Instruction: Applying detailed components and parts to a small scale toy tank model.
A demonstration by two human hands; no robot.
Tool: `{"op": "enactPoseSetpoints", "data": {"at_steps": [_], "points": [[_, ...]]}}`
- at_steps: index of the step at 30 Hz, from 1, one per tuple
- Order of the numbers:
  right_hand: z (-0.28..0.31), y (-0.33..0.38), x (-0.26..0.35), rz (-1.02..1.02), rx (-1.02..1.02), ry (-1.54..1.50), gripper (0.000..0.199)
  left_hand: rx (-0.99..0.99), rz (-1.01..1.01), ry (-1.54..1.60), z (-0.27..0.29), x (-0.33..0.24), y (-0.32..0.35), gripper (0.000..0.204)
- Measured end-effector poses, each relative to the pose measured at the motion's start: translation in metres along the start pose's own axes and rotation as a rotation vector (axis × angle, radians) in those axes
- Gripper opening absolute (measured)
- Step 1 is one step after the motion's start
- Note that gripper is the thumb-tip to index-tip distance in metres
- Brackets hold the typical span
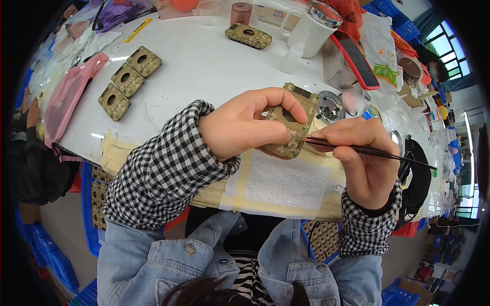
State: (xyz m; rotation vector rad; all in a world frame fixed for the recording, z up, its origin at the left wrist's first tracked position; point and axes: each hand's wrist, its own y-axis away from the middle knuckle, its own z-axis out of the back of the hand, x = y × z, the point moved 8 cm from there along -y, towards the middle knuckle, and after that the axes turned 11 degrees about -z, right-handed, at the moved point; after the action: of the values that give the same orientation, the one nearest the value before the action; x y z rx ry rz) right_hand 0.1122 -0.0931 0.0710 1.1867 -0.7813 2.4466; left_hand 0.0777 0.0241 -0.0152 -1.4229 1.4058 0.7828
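My left hand [242, 122] grips a camouflage-patterned plastic shell [294, 148], boxy with a round hole in its face, tilted above the table. Its thumb and curled index finger press on the shell's face. In my right hand [371, 171] is a pair of thin dark tweezers [390, 155], held much like a pen. The tweezers' tips reach the shell's right edge beside my left thumb; whether they pinch any small part is too fine to see. Beneath both hands lies a white sheet [283, 183] scattered with tiny dark specks, edged with yellowish tape.
Three similar shells [151, 65] form a row at left; another shell [261, 42] lies at the back. Right of my hands stand a round dish [332, 108] with small bits, a red-cased phone [359, 64] and a white mug [306, 38]. A pink mesh basket [74, 99] sits far left.
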Motion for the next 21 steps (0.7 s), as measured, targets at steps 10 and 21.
{"op": "enactPoseSetpoints", "data": {"at_steps": [10, 21], "points": [[-0.0018, -0.0018, 0.0073, 0.138, 0.017, 0.063, 0.022, 0.0, 0.095, 0.162, -0.0044, 0.0022, 0.0019, 0.032], [-0.0035, 0.0004, 0.0044, 0.17, 0.021, 0.067, 0.024, -0.015, 0.111, 0.179, -0.0036, 0.003, 0.0031, 0.031]]}}
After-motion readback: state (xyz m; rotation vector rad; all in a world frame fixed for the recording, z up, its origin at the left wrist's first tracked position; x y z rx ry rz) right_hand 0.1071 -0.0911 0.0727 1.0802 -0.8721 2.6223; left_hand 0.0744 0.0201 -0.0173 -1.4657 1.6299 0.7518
